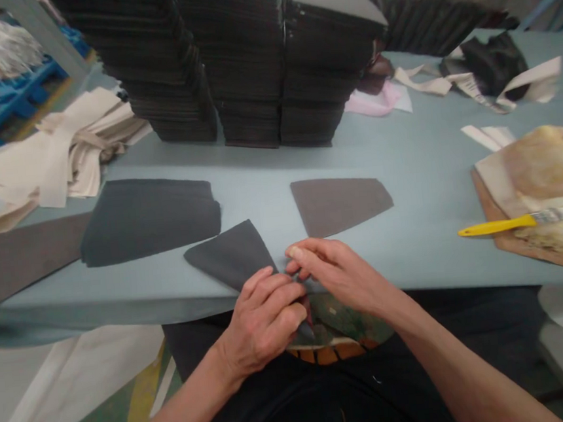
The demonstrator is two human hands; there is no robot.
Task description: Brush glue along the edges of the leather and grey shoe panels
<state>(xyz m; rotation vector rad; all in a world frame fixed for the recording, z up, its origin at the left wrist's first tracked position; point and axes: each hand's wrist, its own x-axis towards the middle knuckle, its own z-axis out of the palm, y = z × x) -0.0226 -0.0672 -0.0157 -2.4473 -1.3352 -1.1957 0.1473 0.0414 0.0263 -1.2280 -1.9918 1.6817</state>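
My left hand [268, 317] is curled over a dark grey cut piece of sheet material [233, 254] at the table's front edge. Part of this piece lies on the table; its lower end hangs past the edge, beneath my fingers. My right hand [338, 268] is close by on the right, thumb and fingers drawn together beside the piece's edge. Whatever is between those fingertips is too small to make out. Behind the right hand a single brownish-grey cut piece [343, 204] lies flat. A stack of dark cut pieces [151, 219] rests left of the held one.
Tall stacks of dark pieces [243, 63] stand at the back. Pale fabric strips [59, 148] lie at the left, near a long brown-grey panel [29, 256]. At the right, a yellow-handled brush [499, 225] lies by a stained yellowish container [543, 162] on a brown board [536, 251].
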